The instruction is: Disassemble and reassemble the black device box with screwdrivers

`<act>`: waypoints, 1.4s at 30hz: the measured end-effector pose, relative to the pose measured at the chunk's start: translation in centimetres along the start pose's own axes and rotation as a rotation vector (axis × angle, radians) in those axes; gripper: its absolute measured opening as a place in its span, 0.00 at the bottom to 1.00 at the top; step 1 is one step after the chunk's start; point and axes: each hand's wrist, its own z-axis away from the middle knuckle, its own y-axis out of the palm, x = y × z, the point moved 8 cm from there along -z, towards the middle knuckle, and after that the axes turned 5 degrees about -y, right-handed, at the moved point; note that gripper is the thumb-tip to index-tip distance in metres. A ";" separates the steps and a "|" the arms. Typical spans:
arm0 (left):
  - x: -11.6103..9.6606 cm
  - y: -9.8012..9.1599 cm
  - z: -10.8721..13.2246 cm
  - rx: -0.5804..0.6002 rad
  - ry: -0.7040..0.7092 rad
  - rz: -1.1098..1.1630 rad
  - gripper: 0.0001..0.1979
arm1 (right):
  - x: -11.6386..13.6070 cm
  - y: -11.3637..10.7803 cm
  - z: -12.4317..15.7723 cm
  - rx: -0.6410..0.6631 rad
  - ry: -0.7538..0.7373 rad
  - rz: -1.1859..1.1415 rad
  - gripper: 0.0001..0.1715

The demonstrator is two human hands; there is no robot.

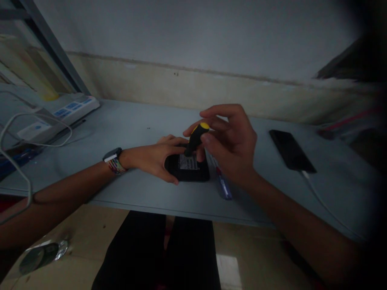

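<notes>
A small black box-shaped device with a white label on top lies on the grey table. My left hand grips its left side, thumb along the near edge; a watch and a bright band sit on that wrist. My right hand pinches the top of a black-and-yellow screwdriver, which stands tilted with its tip on the device's top face. A blue-handled tool lies on the table just right of the device, under my right hand.
A black phone lies at the right with a white cable running toward the near right edge. At the left are a white power strip, white cables and a metal frame. A shiny disc lies on the floor below.
</notes>
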 end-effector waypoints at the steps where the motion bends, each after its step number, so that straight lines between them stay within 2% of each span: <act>1: 0.0 0.1 0.0 -0.006 -0.002 -0.002 0.45 | 0.1 0.2 -0.1 0.010 -0.031 0.026 0.21; 3: 0.1 0.1 0.0 -0.018 -0.013 -0.003 0.44 | 0.5 0.8 -0.2 0.052 -0.088 0.118 0.24; 7: 0.1 0.3 0.1 -0.005 -0.031 0.000 0.42 | 1.4 1.7 -0.8 0.107 -0.188 0.318 0.22; 11: 0.0 0.2 0.1 -0.022 -0.040 0.027 0.42 | 3.0 2.0 -1.5 -0.008 -0.409 0.388 0.18; 14: 0.0 0.2 0.2 -0.020 -0.045 0.051 0.39 | 3.1 2.1 -1.6 -0.075 -0.445 0.414 0.15; 17: 0.1 0.3 0.1 -0.010 -0.045 0.074 0.36 | 3.4 2.2 -1.4 -0.064 -0.471 0.362 0.16; 23: 0.1 0.0 -0.1 -0.036 -0.023 0.074 0.37 | 3.5 2.2 -1.7 0.026 -0.382 0.281 0.13; 28: 0.4 0.4 0.0 -0.005 -0.043 0.082 0.35 | 3.8 2.7 -2.0 0.118 -0.418 0.163 0.10; 32: 0.3 0.5 0.0 -0.017 -0.020 0.100 0.31 | 3.1 3.0 -2.1 0.196 -0.323 0.068 0.06; 36: -0.1 0.1 0.1 -0.038 0.001 0.103 0.28 | 2.4 3.4 -1.9 0.253 -0.227 -0.065 0.07; 42: -0.1 0.1 0.1 -0.032 -0.037 0.060 0.33 | 1.5 3.3 -2.0 0.184 -0.067 -0.075 0.05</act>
